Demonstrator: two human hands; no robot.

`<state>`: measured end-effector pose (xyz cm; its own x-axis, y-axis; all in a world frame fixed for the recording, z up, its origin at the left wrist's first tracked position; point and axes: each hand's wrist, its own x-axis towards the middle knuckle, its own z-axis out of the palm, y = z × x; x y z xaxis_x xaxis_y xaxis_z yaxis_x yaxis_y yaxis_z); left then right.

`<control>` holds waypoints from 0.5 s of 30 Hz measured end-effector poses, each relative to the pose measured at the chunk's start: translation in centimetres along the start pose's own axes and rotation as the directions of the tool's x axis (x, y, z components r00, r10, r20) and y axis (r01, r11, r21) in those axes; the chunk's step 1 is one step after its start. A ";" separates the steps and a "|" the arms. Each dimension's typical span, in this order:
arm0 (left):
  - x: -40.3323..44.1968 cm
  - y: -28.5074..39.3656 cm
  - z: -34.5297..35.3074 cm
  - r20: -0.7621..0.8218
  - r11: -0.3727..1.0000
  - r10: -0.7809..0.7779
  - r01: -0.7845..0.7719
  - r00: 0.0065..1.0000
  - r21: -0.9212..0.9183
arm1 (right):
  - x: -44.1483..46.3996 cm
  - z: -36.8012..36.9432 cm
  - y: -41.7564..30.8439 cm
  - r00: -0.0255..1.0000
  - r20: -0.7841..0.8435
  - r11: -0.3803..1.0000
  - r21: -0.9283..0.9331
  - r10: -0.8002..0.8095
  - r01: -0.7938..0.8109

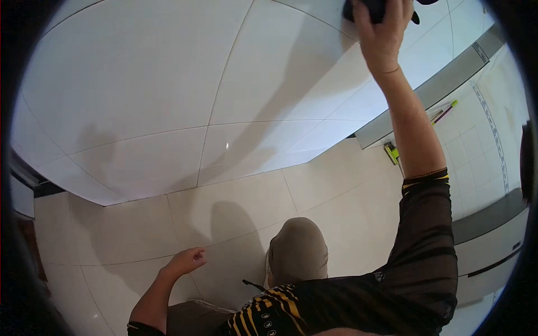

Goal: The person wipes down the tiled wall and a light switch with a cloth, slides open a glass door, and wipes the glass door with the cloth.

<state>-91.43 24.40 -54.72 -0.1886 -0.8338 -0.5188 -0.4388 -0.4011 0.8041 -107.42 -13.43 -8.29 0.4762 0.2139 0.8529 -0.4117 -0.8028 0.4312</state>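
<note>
Raised at the top right, my right hand (pixel 385 27) is wrapped round a dark object (pixel 372 8) against the white tiled wall (pixel 269 67). The object is cut off by the frame's top edge, so I cannot tell what it is. Low on the left, my left hand (pixel 188 261) hangs above the tiled floor (pixel 224 224) with its fingers curled in. Nothing shows in its grip, though the inside of the fingers is hidden.
A green-headed mop or squeegee (pixel 392 153) stands beyond a grey-edged doorway (pixel 437 84) on the right. White drawers (pixel 487 263) are at the lower right. My bent knee (pixel 300 246) is at the bottom centre. A dark opening (pixel 47 189) lies far left.
</note>
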 end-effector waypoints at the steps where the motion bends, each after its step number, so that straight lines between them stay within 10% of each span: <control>1: -0.3 0.3 -0.3 -0.001 1.000 -0.005 0.005 1.000 -0.016 | -0.1 -0.1 0.1 1.000 0.001 1.000 -0.003 0.002 -0.002; 15: 0.7 0.1 -0.4 0.043 1.000 0.019 -0.019 0.999 -0.012 | -0.7 -0.1 -0.4 0.995 0.096 1.000 0.013 0.020 -0.021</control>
<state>-91.26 23.68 -54.88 -0.2350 -0.8243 -0.5151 -0.4249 -0.3895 0.8171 -107.63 -13.18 -9.00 0.5403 0.1435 0.8292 -0.4115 -0.8144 0.4091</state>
